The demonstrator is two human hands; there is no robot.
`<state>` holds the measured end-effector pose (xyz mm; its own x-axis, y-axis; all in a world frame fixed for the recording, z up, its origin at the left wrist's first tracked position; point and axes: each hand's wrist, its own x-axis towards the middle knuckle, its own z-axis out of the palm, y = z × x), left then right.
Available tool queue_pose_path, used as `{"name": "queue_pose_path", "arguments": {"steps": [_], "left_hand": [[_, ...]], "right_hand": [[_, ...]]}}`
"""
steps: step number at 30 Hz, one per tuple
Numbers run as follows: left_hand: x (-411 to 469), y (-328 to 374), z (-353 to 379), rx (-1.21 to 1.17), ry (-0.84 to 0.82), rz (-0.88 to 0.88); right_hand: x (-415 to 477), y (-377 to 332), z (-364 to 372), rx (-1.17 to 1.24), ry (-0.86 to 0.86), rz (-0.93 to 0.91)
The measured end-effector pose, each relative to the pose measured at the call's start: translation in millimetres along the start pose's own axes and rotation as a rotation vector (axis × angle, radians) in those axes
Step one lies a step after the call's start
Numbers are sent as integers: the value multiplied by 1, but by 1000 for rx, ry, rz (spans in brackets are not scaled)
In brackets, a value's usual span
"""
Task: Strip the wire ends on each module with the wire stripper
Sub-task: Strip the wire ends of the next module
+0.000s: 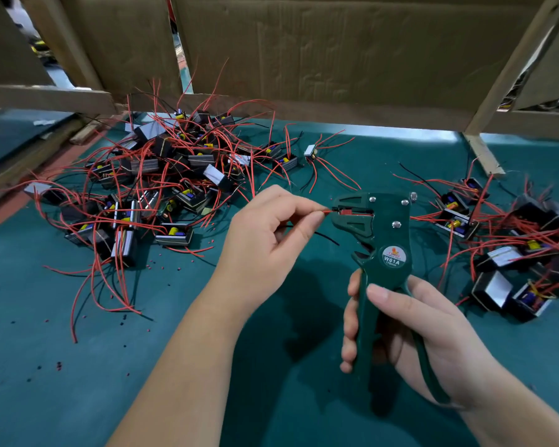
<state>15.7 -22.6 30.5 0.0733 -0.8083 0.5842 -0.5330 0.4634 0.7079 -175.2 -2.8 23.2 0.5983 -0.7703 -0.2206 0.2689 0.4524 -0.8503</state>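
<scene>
One stripper [379, 235], one wire [328, 210], two module piles [174, 234]

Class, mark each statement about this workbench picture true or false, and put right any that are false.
1. The right hand grips the handles of the green wire stripper. True.
2. The left hand lies flat on the mat, holding nothing. False: its fingers pinch a red wire at the stripper's head.
3. Heaps of modules with red wires lie to the left and to the right of the hands. True.
4. The wire stripper lies on the teal mat. False: the right hand holds it up, head uppermost.
</scene>
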Motion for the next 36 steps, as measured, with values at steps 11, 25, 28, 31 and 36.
{"name": "queue_pose_path", "arguments": {"steps": [11, 25, 28, 31, 36], "left_hand": [[-3, -18, 3, 284, -148, -137], [3, 0, 4, -624, -111, -674], [3, 0, 0, -543, -108, -675], [3, -1, -1, -521, -119, -677], [2, -1, 0, -522, -149, -674]], "right_hand": [[15, 4, 0, 124, 281, -255], [7, 11, 7, 178, -22, -15], [9, 10, 6, 172, 16, -31], [10, 8, 5, 140, 43, -76], [18, 0, -8, 116, 275, -164]]}}
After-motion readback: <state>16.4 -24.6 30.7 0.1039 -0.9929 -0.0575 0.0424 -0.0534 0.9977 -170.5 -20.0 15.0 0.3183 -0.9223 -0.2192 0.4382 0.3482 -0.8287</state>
